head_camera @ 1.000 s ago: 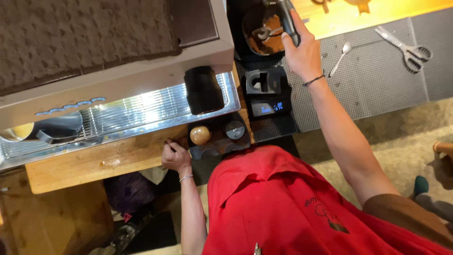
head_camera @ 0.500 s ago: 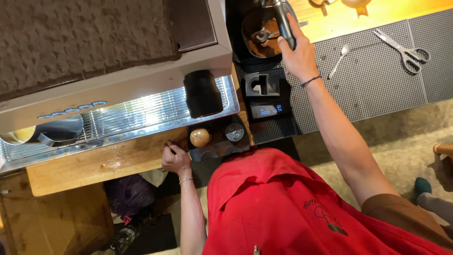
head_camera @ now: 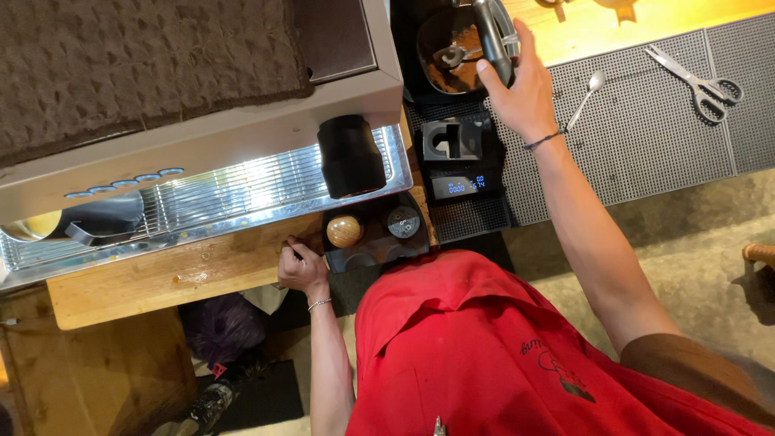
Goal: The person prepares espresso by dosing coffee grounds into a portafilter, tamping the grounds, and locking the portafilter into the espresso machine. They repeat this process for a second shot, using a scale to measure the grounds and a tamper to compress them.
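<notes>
Espresso machine (head_camera: 202, 153) at left on the table (head_camera: 161, 278) — tamper tray (head_camera: 375, 234) just before it. Scale (head_camera: 460, 186) right of the tray, grinder bowl (head_camera: 452, 48) behind. Spoon (head_camera: 585, 97) and scissors (head_camera: 694, 77) farther right, on the mat (head_camera: 646, 137).

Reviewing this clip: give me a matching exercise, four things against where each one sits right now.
Things:
1. scissors
2. spoon
3. wooden-knobbed tamper
4. right hand

Places:
A. in the dark tray at the wooden counter's front edge
B. on the dark handle over the bowl of coffee grounds
C. far end of the grey mat
D. on the grey mat, just beside the raised wrist

Pairs: 1-C, 2-D, 3-A, 4-B
</notes>
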